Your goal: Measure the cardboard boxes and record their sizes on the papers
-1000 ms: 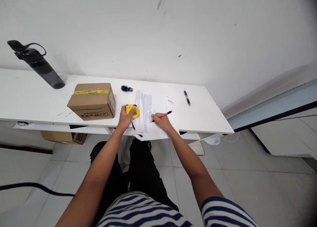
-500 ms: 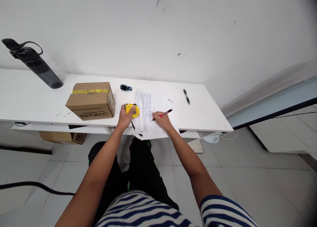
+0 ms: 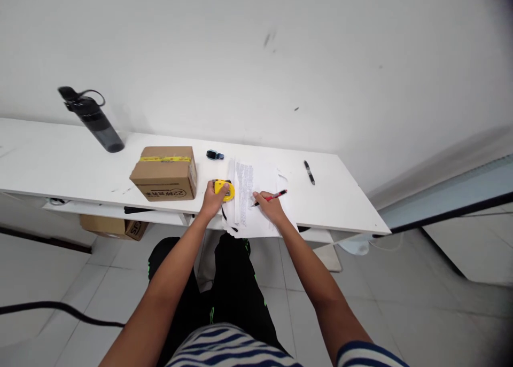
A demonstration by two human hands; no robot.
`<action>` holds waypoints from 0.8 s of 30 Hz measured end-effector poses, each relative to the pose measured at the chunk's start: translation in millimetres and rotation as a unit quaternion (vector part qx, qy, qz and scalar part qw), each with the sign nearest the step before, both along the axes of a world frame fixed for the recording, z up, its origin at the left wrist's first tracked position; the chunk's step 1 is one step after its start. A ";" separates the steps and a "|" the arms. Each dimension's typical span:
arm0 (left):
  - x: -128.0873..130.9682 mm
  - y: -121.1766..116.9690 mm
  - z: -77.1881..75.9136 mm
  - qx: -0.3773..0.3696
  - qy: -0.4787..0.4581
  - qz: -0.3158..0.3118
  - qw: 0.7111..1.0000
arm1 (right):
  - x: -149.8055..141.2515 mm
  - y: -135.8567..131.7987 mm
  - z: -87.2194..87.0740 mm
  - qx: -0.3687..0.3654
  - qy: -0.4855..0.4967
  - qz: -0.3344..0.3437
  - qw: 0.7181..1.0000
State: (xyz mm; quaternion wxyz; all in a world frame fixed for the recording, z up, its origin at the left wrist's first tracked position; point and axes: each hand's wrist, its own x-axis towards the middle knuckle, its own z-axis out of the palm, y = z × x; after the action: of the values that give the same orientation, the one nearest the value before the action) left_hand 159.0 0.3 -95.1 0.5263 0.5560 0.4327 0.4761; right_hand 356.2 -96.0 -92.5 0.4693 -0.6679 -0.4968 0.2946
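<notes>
Wrapped round a yellow tape measure, my left hand rests at the left edge of the papers, its thumb on top of the case. A black strap hangs from the tape measure toward the front edge. My right hand grips a red and black pen, whose tip points down at the sheet. The sheets of paper carry dense dark handwriting on their left part and overhang the front edge of the desk. Whether the pen tip touches the paper I cannot tell.
On the white desk, a cardboard box sits left of my hands, with a dark bottle beyond it. A watch lies behind the papers, a black pen to their right. Another box is under the desk.
The camera view has shifted, so everything on the desk appears lower and further right. Both hands keep hold of the tape measure and the pen; the pen hand stays over the writing.
</notes>
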 end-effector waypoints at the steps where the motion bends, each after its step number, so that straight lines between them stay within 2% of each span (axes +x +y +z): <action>1: -0.7 -0.2 -0.5 -0.001 0.003 0.000 1.000 | -0.8 0.1 -1.0 0.017 -0.009 -0.017 1.000; 3: -1.1 -1.3 -0.4 0.001 0.020 0.007 1.000 | -2.7 1.5 -4.6 0.062 -0.059 -0.056 0.995; 5: 0.0 -4.4 1.3 0.011 0.048 0.026 0.998 | -5.0 4.4 -9.6 0.077 -0.132 -0.104 0.983; 7: 1.3 -10.6 4.7 0.025 0.072 0.045 0.996 | -7.1 7.7 -14.3 0.039 -0.191 -0.138 0.971; 9: 0.7 -20.2 9.8 0.040 0.092 0.062 0.993 | -8.4 9.4 -15.7 -0.003 -0.217 -0.143 0.966; 11: -3.5 -32.8 16.9 0.058 0.102 0.084 0.990 | -9.7 8.4 -10.6 0.003 -0.210 -0.128 0.969; 13: -10.6 -46.7 26.1 0.083 0.086 0.097 0.988 | -14.7 4.6 2.6 0.041 -0.165 -0.096 0.981; 14: -14.7 -53.4 31.5 0.097 0.067 0.096 0.988 | -20.0 2.0 11.9 0.057 -0.126 -0.055 0.989; 16: -22.7 -64.9 44.2 0.129 0.018 0.082 0.988 | -38.7 -2.9 34.0 0.077 -0.023 0.088 0.993; 18: -31.1 -71.7 59.6 0.175 -0.022 0.065 0.982 | -67.7 -4.2 57.0 0.100 0.076 0.225 0.966; 19: -36.4 -72.5 68.2 0.202 -0.033 0.063 0.977 | -84.6 -2.4 67.9 0.126 0.105 0.250 0.954; 21: -52.2 -67.8 86.3 0.259 -0.030 0.079 0.962 | -118.8 7.5 87.1 0.175 0.130 0.236 0.947; 24: -94.1 -44.5 109.7 0.309 0.017 0.180 0.934 | -160.8 37.9 110.6 0.210 0.122 0.213 0.946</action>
State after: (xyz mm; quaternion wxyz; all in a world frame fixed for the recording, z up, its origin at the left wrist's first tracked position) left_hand 64.9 -44.2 14.6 0.2269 0.6120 0.3661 0.6633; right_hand 195.4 -58.2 18.2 0.5821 -0.3919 -0.6170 0.3561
